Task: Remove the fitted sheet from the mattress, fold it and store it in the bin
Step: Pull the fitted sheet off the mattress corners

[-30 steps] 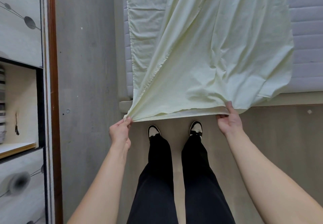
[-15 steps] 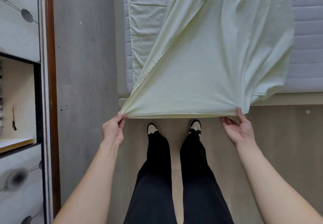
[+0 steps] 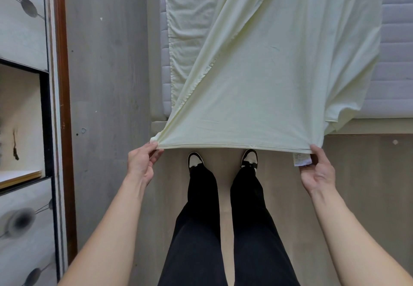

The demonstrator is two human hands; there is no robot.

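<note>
The pale yellow-green cotton fitted sheet (image 3: 279, 73) lies ahead of and above both hands, draped from the grey quilted mattress (image 3: 397, 62) toward the person. Its near hem runs straight across from left to right, pulled taut between the two hands just past the foot edge of the mattress, above the shoes. The long run of the cloth extends away from the person over the mattress top; a second layer shows along the mattress's left edge.

The left hand (image 3: 140, 162) pinches the near left corner of the hem, thumb and fingers closed on a small bunch of cloth. The right hand (image 3: 318, 171) holds the near right corner, fingers curled around the hem beside a white care label (image 3: 301, 160). Both hands stand about equally near the sheet, well apart from each other.

Judgement: the sheet appears freed at this end, and folding likely depends on keeping this hem level. No bin is in view.
</note>
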